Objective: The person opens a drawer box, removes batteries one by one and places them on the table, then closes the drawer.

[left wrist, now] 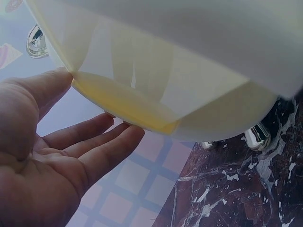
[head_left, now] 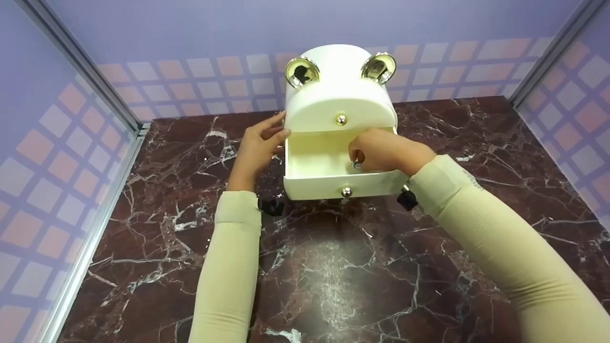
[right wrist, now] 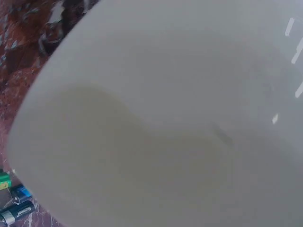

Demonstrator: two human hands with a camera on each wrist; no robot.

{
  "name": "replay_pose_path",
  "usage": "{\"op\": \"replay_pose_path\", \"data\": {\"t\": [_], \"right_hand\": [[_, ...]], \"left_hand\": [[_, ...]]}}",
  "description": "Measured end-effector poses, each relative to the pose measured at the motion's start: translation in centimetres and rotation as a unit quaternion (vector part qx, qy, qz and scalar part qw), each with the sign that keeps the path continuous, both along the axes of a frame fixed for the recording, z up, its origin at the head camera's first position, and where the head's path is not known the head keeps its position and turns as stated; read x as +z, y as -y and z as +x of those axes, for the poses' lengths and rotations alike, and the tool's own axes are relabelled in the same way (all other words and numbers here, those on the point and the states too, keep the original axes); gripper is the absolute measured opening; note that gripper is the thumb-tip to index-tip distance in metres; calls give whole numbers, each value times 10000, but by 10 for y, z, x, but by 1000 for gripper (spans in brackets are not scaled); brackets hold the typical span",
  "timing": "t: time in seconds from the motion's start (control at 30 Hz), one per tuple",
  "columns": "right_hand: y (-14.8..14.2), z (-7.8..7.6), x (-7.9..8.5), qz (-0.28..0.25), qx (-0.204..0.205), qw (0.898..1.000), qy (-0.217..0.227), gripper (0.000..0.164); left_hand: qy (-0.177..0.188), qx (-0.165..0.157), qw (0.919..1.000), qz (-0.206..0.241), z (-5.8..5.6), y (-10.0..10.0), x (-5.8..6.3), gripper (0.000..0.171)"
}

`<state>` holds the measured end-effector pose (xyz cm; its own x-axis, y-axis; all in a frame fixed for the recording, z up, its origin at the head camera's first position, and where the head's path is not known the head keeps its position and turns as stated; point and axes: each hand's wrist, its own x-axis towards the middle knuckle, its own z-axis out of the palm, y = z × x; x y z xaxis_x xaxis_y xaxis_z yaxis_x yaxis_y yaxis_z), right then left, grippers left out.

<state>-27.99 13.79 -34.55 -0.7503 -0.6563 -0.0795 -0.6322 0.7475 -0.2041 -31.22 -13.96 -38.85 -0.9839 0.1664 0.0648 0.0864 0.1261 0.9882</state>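
Bkgd: lilac back wall (head_left: 190,28) w/ a band of pink & pale-grey sqs, approx. tile-like, along its lower part; left wall (head_left: 28,85) & right wall (head_left: 591,52) same colour, same sqs, set at a slant. Grey metal post (head_left: 78,62) in L corner, another post (head_left: 556,47) in R corner, plus metal trim (head_left: 94,238) along L wall's foot. Counter (head_left: 157,267): dk red-brn marble look, wht veins, glossy; bright patch of reflected light (head_left: 329,281) nr front ctr.
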Motion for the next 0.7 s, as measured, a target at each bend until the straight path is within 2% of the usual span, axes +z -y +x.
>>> {"op": "replay_pose_path", "data": {"t": [0.3, 0.5, 0.7], "right_hand": [[-19, 9, 19, -1095, -95, 9923, 567, 16], [-24, 17, 27, -1377, -68, 9883, 656, 16], [-26, 25, 36, -1546, -171, 9859, 621, 16]], "left_hand": [[-76, 9, 10000, -59, 0, 0, -1, 49], [-199, 36, 9997, -106, 0, 1, -2, 47], [-168, 14, 9998, -126, 1, 0, -3, 47]]}}
